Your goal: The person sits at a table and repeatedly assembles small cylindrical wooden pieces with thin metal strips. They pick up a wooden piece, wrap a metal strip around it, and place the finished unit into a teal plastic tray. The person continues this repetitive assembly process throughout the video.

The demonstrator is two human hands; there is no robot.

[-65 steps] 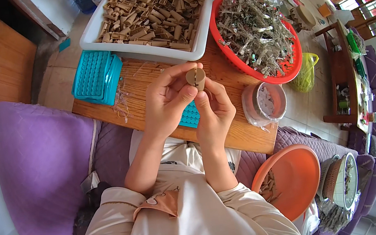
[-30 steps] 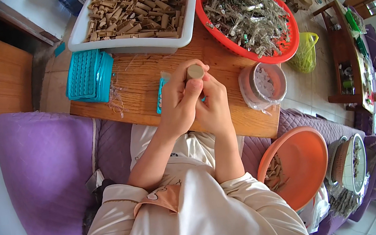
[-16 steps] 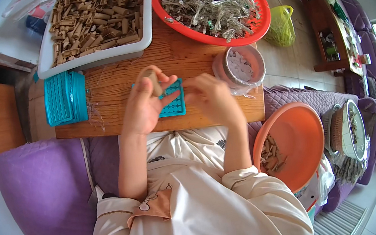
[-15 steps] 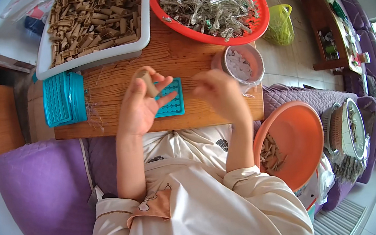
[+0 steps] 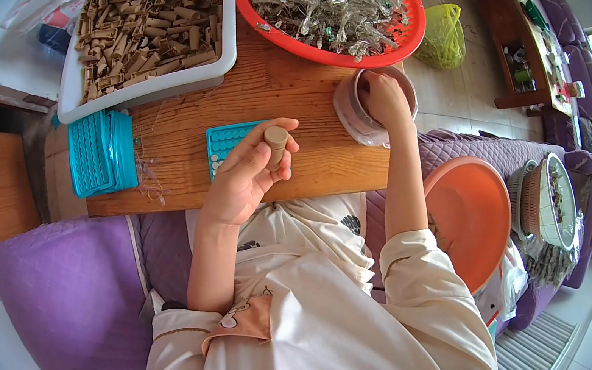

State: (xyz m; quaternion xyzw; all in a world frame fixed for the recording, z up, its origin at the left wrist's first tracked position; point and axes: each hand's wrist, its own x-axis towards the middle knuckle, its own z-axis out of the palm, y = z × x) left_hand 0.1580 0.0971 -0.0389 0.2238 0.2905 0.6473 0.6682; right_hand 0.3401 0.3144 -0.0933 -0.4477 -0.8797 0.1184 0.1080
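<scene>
My left hand (image 5: 242, 181) is raised over the near edge of the table, its fingers closed around a small tan cylindrical piece (image 5: 276, 139) that looks like a plug with a round flat top. Behind and partly under that hand lies a turquoise tray (image 5: 222, 138) with rows of round hollows; a few small whitish bits (image 5: 216, 166) sit at its left side. My right hand (image 5: 386, 100) reaches down into a small round tub (image 5: 356, 118) at the table's right edge. Its fingertips are hidden inside the tub.
A white bin (image 5: 230, 53) full of tan pieces and a red basket (image 5: 307, 51) heaped with clear, wire-like strands stand at the back. Stacked turquoise trays (image 5: 102, 156) sit at left. An orange basin (image 5: 473, 220) is by my right arm, on the purple sofa (image 5: 451, 150).
My right hand has moved right from above the table into the tub. My left hand has shifted right with the tan piece, uncovering more of the tray's left side.
</scene>
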